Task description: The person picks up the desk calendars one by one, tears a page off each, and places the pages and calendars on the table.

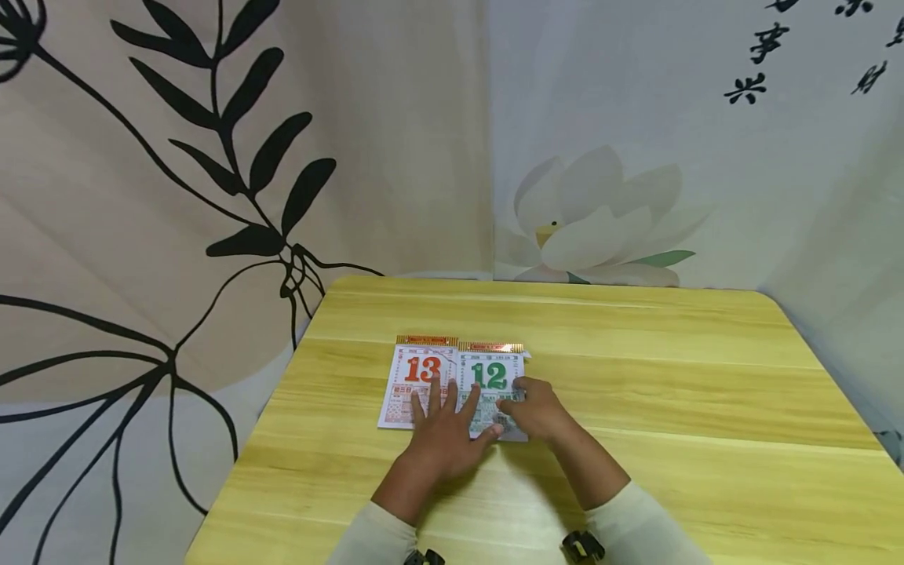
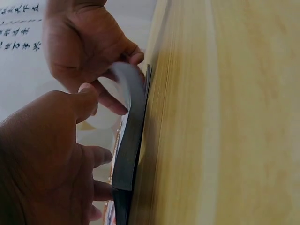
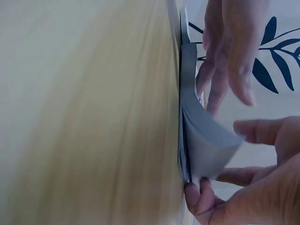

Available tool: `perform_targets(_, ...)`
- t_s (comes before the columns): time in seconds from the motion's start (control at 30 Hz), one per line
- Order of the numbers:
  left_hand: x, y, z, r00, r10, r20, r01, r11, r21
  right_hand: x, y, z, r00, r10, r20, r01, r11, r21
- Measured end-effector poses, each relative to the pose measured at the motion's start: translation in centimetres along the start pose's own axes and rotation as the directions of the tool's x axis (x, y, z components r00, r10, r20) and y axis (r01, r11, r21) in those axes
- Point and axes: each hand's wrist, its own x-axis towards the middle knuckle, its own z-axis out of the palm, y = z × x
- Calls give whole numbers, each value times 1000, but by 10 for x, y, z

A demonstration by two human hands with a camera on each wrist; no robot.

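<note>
Two tear-off calendars lie side by side on the table [image 1: 678, 377]: one with a red 13 [image 1: 397, 380], the other with a green 12 [image 1: 510, 362]. Each has a shiny red-and-gold strip along its top. My left hand [image 1: 445, 441] spreads its fingers over the lower part where the two meet. At the right side of the green calendar, my right hand [image 1: 542, 410] holds its sheets with curled fingers. The right wrist view shows those sheets [image 3: 213, 152] bent up off the stack, between the thumb and the other fingers. Their exact contact with the thumb is blurred.
Behind the table hangs a curtain [image 1: 402, 141] with black leaf drawings, a pale lotus [image 1: 600, 212] and black characters. Dark bands [image 1: 583, 545] sit at both wrists, over light sleeves. The table's far edge runs just below the curtain.
</note>
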Motion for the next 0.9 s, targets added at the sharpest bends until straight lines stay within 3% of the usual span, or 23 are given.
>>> perform_targets(0.17, 0, 1, -1, 1000, -4, -3, 4, 1000, 7, -1, -7, 3, 998, -13, -59, 16, 998, 54)
perform_targets(0.37, -1, 1, 0, 1000, -13, 1, 13, 1000, -7, -1, -10, 5, 995, 34, -90, -20, 989, 148)
perform_targets(0.7, -1, -1, 0, 1000, -30, -2, 30, 999, -37, 2, 1, 2, 995, 67, -67, -38, 930, 365)
perform_targets(0.9, 1, -5, -4, 1000, -6, -12, 5, 999, -46, -5, 6, -6, 996, 64, -61, -33, 907, 420)
